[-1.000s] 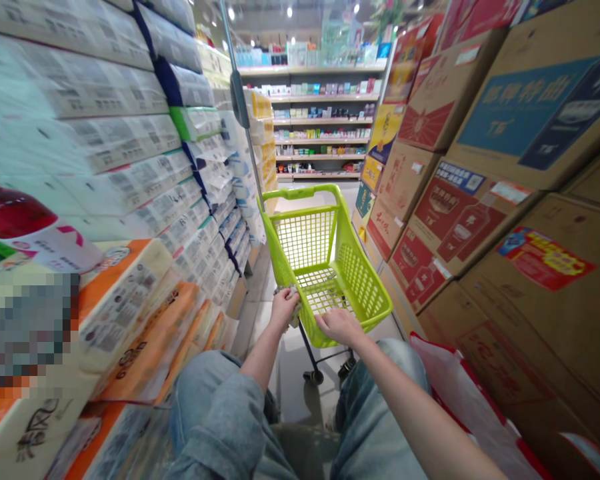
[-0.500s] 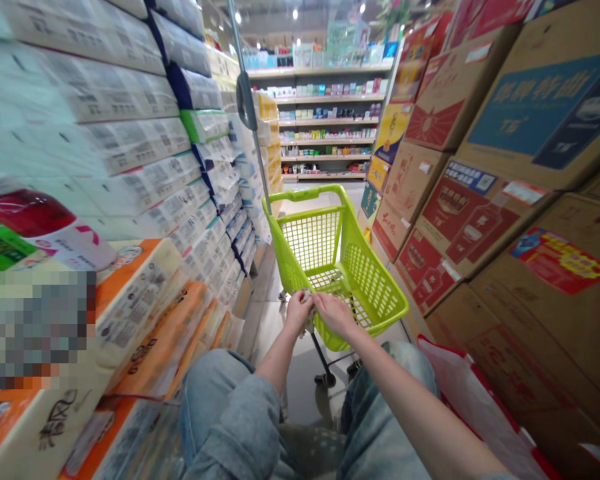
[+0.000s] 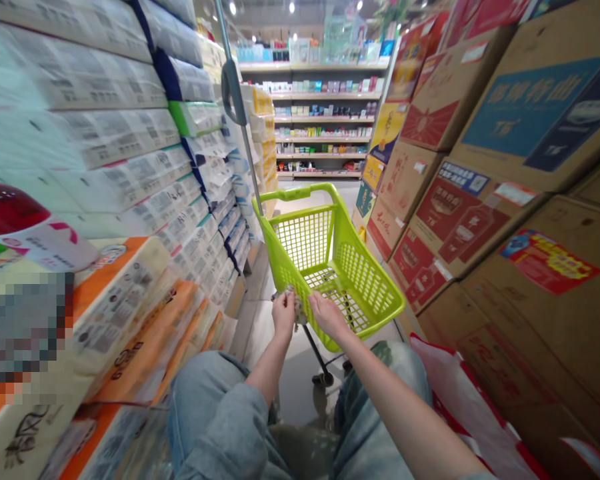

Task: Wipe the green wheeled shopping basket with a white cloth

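A lime-green shopping cart [image 3: 380,277] with a lattice basket stands in front of my knees, with its long grey pole [image 3: 236,93] rising at the far left. My left hand [image 3: 283,313] is beside the basket's left wall, its fingers pinched on a crumpled greyish cloth [image 3: 300,313]. Part of that cloth hangs against the outside of the basket. On the near left rim lies my right hand [image 3: 329,317], with its fingers closed over the edge; the fingertips are partly hidden.
Stacked tissue packs [image 3: 125,137] wall the left side. Nearer, orange-and-cream packs [image 3: 145,347] carry a red-capped bottle [image 3: 45,233] and a blurred-out object [image 3: 20,327]. Cardboard cartons [image 3: 520,127] line the right, with a red-and-white bag [image 3: 460,387] below. Stocked shelves [image 3: 325,120] stand ahead.
My hands were together at the cloth and have parted. The left has moved left with the cloth, while the right stays at the basket rim. The view has shifted slightly.
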